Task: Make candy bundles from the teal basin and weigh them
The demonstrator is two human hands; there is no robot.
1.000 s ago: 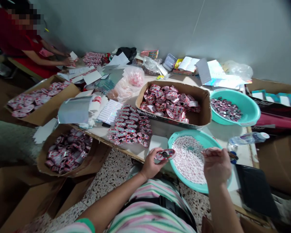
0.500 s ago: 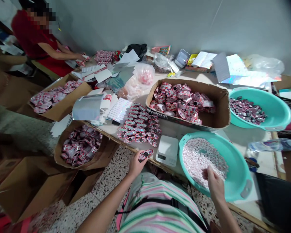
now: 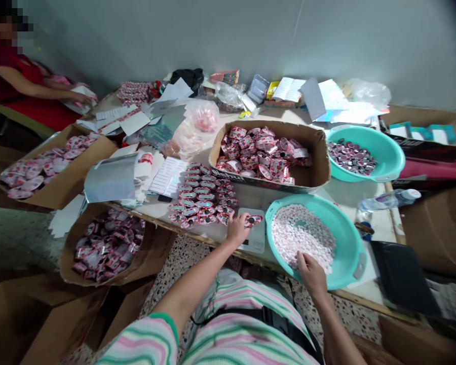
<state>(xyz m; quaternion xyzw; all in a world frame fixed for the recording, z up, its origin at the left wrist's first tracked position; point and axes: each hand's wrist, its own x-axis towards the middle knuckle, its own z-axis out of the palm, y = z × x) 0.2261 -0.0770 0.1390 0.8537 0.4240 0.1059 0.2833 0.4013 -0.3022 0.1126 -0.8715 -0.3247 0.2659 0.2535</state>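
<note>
My left hand (image 3: 238,229) is closed around a small red-and-pink printed packet (image 3: 254,220) with a dark oval opening on top, just over the white kitchen scale (image 3: 255,235). Left of it, rows of similar packets (image 3: 204,197) stand close together on the table. My right hand (image 3: 312,271) is at the near side of a turquoise basin (image 3: 351,233), over many small whitish pieces (image 3: 300,228). Its fingers are pinched together; whatever may be between them is too small to make out.
A cardboard box (image 3: 319,167) of printed packets stands behind the scale. Another turquoise basin (image 3: 391,147) holds dark-and-pink round pieces. A water bottle (image 3: 389,199) and black folder (image 3: 403,279) lie at right. Boxes of packets (image 3: 106,243) stand left, near a co-worker (image 3: 19,86).
My left hand has moved the packet from the table's front edge up and right, over the scale. My right hand has shifted toward the basin's near left side. The view has turned right.
</note>
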